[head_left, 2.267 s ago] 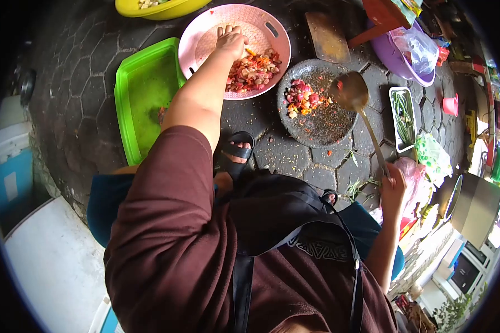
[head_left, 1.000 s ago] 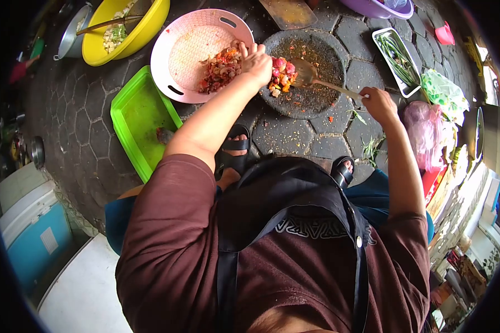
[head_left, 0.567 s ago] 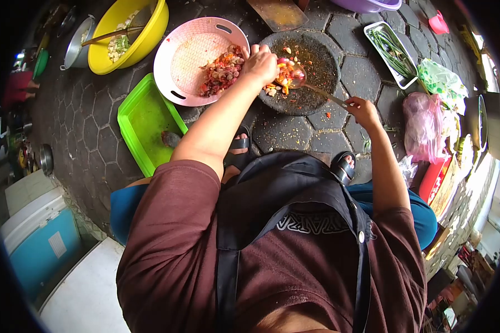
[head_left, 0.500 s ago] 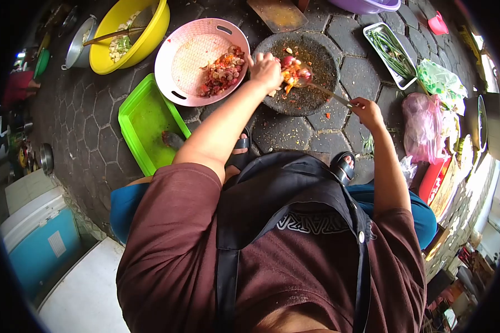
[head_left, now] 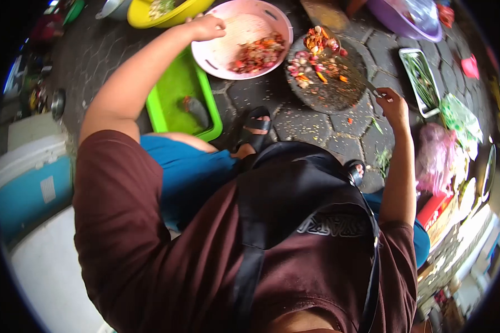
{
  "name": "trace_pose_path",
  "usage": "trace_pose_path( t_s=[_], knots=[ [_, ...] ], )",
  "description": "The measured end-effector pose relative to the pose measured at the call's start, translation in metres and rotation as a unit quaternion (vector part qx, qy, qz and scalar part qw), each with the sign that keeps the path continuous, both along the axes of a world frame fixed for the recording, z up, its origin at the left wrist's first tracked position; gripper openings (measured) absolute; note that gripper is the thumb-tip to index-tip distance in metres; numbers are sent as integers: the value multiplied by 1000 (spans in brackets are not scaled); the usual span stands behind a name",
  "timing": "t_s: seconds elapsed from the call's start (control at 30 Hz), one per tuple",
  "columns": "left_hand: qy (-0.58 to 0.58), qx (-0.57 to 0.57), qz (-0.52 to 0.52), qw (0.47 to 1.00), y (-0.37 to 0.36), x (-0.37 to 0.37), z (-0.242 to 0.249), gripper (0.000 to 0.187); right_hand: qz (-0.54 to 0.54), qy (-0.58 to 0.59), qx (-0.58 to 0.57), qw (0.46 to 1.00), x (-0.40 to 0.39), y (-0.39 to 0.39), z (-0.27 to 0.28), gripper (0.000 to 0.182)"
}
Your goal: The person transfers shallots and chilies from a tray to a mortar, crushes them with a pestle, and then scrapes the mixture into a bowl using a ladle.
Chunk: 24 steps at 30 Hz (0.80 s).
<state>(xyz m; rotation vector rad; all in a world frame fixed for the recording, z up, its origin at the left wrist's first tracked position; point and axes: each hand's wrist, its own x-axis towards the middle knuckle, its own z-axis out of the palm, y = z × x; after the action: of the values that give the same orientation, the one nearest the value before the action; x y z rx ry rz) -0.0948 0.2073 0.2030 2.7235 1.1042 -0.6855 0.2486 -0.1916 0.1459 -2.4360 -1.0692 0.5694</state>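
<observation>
My left hand (head_left: 208, 28) is over the left side of the pink basin (head_left: 205, 60), fingers curled; what they hold, if anything, is hidden. Chopped red chillies and shallots (head_left: 259, 53) lie in the basin's right part. To its right stands a dark stone mortar (head_left: 339, 99) with shallots (head_left: 300, 65) and chilli pieces inside. My right hand (head_left: 393, 105) pinches the handle of a metal spoon (head_left: 370, 87) reaching into the mortar. A heap of chilli and shallot pieces (head_left: 319, 40) is at the spoon's far end, near the mortar's back rim.
A green tray (head_left: 210, 102) holding a stone pestle (head_left: 196, 111) is at left. Behind are a yellow basin (head_left: 175, 18), a wooden board (head_left: 329, 14) and a purple basin (head_left: 397, 21). Green vegetables (head_left: 421, 77) and plastic bags (head_left: 436, 150) lie at right.
My left hand has moved left from the mortar to the pink basin. My right hand still holds the spoon, whose heaped end is now farther back. The camera view has shifted.
</observation>
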Motion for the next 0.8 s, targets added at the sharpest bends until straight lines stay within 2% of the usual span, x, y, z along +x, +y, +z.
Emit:
trace_pose_path(
  t_s=[0.07, 0.13, 0.2, 0.27, 0.3, 0.33, 0.4, 0.5, 0.53, 0.6, 0.67, 0.73, 0.8],
  knots=[
    [45, -23, 30, 998, 14, -67, 7, 45, 3, 52, -38, 998, -31, 34, 22, 36],
    [8, -136, 42, 990, 26, -148, -21, 53, 105, -56, 54, 991, -49, 57, 4, 35],
    [40, -246, 159, 955, 8, -206, -54, 65, 127, -73, 59, 987, -85, 89, 2, 33],
    [66, -234, 236, 941, -31, -245, -96, 72, 152, -183, 2, 971, -127, 114, -3, 32],
    [44, -247, 310, 917, -53, -259, -119, 76, 199, -204, 74, 956, -136, 120, -16, 30],
    [21, -259, 379, 888, -73, -269, -145, 81, 230, -273, 52, 932, -149, 127, -15, 29],
    [13, -131, 414, 901, -109, -267, -197, 74, 238, -309, 137, 911, -161, 134, -15, 29],
    [-15, -156, 441, 883, -133, -248, -240, 81, 209, -299, 96, 926, -166, 139, -14, 33],
    [-31, -89, 441, 892, -145, -232, -236, 76, 201, -319, 71, 924, -167, 139, -18, 35],
    [-70, -72, 482, 870, -151, -223, -241, 71, 192, -291, 51, 936, -174, 137, -33, 36],
    [-86, -83, 499, 858, -156, -216, -229, 67, 195, -267, 42, 943, -179, 133, -60, 39],
    [-101, -88, 518, 845, -153, -214, -222, 63, 196, -276, 35, 940, -186, 126, -82, 52],
    [-160, -143, 567, 795, -149, -225, -230, 59, 207, -187, 2, 960, -190, 116, -92, 54]
  ],
)
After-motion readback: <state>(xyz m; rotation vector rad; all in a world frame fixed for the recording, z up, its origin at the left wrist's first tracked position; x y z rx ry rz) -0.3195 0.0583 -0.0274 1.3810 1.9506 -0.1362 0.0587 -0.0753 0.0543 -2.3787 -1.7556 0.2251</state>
